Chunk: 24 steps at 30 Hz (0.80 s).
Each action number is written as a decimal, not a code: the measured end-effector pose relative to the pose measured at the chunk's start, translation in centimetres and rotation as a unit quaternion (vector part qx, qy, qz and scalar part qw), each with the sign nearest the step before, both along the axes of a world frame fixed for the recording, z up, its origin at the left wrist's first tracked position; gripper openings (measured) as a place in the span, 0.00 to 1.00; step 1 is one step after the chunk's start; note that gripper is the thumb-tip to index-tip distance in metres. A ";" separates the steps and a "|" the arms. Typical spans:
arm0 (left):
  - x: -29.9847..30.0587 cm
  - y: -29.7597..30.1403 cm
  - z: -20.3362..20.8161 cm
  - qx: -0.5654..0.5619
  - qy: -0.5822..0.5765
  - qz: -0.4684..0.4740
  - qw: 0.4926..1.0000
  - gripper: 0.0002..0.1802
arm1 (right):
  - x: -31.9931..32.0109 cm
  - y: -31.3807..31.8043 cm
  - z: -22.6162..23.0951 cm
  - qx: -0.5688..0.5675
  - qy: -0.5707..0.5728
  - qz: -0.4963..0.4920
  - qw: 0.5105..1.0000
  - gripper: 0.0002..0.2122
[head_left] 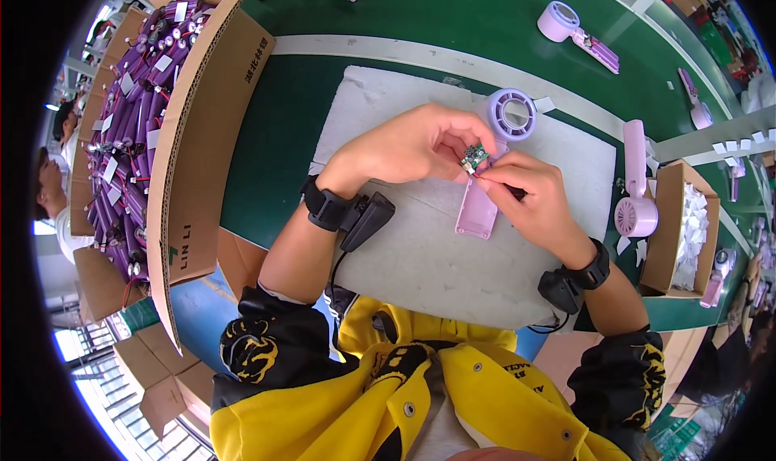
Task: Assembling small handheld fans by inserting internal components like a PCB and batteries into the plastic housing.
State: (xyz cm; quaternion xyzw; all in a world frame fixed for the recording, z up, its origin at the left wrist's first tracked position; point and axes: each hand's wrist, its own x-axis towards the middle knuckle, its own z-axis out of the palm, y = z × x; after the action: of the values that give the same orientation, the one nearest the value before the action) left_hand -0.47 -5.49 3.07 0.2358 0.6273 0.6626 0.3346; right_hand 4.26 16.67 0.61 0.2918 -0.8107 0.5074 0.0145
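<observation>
My left hand (pixel 412 147) and my right hand (pixel 529 194) meet over a grey foam mat (pixel 420 259). Between their fingertips they pinch a small green circuit board (pixel 474 158). Under the hands lies a lilac handheld fan shell (pixel 489 170), its round grille head at the far end and its flat handle pointing toward me. The board hovers right above the handle. Both wrists wear black bands with small black devices attached.
A large cardboard box (pixel 194 137) on my left holds many purple battery cells with wires. More lilac fans (pixel 578 32) lie on the green belt; one pink fan (pixel 636 186) rests beside a small box of white parts (pixel 687 226). Other people work at far left.
</observation>
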 end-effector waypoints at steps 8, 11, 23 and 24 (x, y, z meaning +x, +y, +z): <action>0.1 0.0 0.2 0.007 -0.016 0.016 1.000 0.21 | 0.1 -0.1 0.1 -0.004 -0.016 -0.017 1.000 0.04; 0.1 0.0 0.2 -0.019 0.025 0.028 0.999 0.19 | 0.1 -0.1 0.0 -0.014 -0.015 -0.022 1.000 0.03; 0.1 -0.1 0.4 -0.060 0.056 0.039 0.996 0.17 | 0.1 -0.2 -0.1 -0.039 -0.020 -0.037 0.998 0.03; 0.1 -0.1 0.4 -0.061 0.055 0.039 0.996 0.17 | 0.1 -0.2 0.0 -0.039 -0.020 -0.038 0.998 0.03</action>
State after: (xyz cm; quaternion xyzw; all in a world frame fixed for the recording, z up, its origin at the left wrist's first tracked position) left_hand -0.34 -5.59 3.43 0.2270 0.6925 0.6218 0.2870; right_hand 4.38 16.48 0.64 0.2495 -0.8010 0.5435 0.0285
